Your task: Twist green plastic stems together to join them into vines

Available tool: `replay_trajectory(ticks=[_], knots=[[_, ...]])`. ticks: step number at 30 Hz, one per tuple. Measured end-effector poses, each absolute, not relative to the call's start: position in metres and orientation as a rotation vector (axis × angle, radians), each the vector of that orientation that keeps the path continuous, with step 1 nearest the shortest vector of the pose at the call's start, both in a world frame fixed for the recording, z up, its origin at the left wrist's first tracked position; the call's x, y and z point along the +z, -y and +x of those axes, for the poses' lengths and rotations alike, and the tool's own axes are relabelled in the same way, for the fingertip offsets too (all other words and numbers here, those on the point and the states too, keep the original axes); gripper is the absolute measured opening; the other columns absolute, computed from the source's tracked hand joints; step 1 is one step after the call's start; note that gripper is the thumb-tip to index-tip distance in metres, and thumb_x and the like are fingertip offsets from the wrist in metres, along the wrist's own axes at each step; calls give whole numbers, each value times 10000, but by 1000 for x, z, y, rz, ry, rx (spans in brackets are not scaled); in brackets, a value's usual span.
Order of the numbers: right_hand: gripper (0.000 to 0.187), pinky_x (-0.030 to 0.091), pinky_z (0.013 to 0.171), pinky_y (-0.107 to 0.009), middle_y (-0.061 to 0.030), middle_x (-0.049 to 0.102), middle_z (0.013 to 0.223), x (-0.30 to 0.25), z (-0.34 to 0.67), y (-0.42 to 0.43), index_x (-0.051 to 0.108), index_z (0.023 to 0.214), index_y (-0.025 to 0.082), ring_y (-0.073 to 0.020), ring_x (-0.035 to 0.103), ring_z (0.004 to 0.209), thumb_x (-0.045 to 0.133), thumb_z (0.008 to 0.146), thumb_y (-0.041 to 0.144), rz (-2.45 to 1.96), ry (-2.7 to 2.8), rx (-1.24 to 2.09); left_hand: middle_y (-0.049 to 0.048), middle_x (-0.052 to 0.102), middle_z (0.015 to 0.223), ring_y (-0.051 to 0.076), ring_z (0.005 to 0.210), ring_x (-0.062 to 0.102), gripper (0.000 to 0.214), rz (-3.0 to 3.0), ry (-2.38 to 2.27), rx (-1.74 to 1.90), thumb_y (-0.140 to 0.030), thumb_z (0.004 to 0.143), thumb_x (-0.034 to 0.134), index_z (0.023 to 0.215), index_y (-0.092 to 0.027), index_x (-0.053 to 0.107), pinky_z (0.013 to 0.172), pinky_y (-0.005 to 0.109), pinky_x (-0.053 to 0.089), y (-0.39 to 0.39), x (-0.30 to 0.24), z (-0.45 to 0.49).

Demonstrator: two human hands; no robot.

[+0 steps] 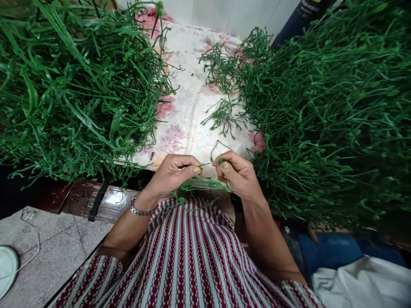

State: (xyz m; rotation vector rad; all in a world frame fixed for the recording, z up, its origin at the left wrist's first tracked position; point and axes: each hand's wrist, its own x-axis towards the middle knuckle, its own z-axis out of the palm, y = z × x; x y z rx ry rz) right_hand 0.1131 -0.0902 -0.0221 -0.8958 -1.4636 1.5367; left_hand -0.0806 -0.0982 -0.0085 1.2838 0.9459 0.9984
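Note:
Close together in front of my body, both hands are closed in a pinch. Between thumb and forefinger, my left hand [176, 171] grips a thin dark stem whose tip points right. My right hand [237, 171] is shut on a green artificial plant stem [221, 161], and a thin looped strand rises above its fingers. A small gap parts the fingertips of the two hands. Below them, more green stems [202, 184] lie across my lap at the table edge, partly hidden by the hands.
A large heap of green artificial stems [80, 85] covers the table's left side. Another heap [327, 111] fills the right, with small sprigs [224, 115] beside it. Between them shows a floral tablecloth [189, 98]. White cloth [362, 278] lies at lower right.

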Motion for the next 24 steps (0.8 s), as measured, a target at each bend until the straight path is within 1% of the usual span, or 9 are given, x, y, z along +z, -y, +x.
replay_trajectory(ticks=[3, 6, 10, 12, 14, 18, 21, 24], knots=[[276, 312, 496, -199, 32, 452, 669, -20, 104, 90, 543, 887, 154, -68, 389, 550, 572, 810, 417, -964, 1634, 1573, 4, 587, 586, 76, 517, 473, 197, 1318, -994, 1007, -294, 770, 605, 706, -117, 663, 507, 187, 386, 98, -6, -79], [286, 289, 500, -189, 51, 404, 654, -19, 95, 92, 506, 825, 156, -62, 346, 563, 657, 737, 383, -1031, 1736, 1573, 9, 620, 643, 82, 552, 505, 143, 1392, -1059, 1004, -214, 791, 559, 737, -124, 656, 538, 187, 403, 101, -10, -76], [216, 272, 520, -194, 54, 347, 621, -21, 90, 95, 465, 691, 156, -65, 318, 569, 583, 780, 312, -1138, 1761, 1473, 9, 635, 679, 96, 621, 547, 129, 1484, -1102, 1091, -171, 797, 539, 759, -137, 657, 599, 197, 417, 104, -16, -74], [190, 277, 537, -199, 47, 356, 626, -24, 89, 96, 479, 687, 151, -71, 325, 582, 537, 800, 293, -1160, 1759, 1437, 14, 631, 691, 103, 641, 554, 120, 1522, -1094, 1154, -171, 796, 548, 765, -142, 661, 603, 203, 418, 105, -18, -72], [192, 288, 547, -201, 42, 372, 637, -26, 89, 96, 491, 715, 149, -75, 338, 592, 525, 808, 314, -1112, 1716, 1495, 17, 622, 691, 107, 642, 551, 107, 1606, -1087, 1201, -156, 786, 560, 774, -147, 665, 602, 212, 417, 105, -18, -70], [302, 296, 542, -198, 43, 388, 636, -31, 88, 94, 482, 718, 151, -74, 351, 586, 605, 757, 423, -1019, 1616, 1619, 19, 606, 674, 104, 630, 535, 133, 1740, -1097, 1258, -102, 764, 560, 777, -154, 682, 609, 225, 413, 105, -16, -69], [339, 297, 540, -198, 39, 396, 632, -33, 90, 95, 486, 707, 146, -74, 353, 586, 596, 767, 461, -1009, 1632, 1644, 15, 594, 631, 105, 613, 531, 91, 1552, -1017, 1220, -142, 754, 601, 734, -154, 689, 579, 225, 406, 105, -17, -70], [333, 290, 529, -204, 33, 408, 627, -34, 92, 96, 489, 704, 143, -72, 354, 561, 545, 815, 452, -889, 1609, 1729, 14, 591, 624, 99, 559, 519, 80, 1136, -870, 1197, -227, 717, 663, 704, -152, 686, 523, 222, 400, 106, -18, -70]])
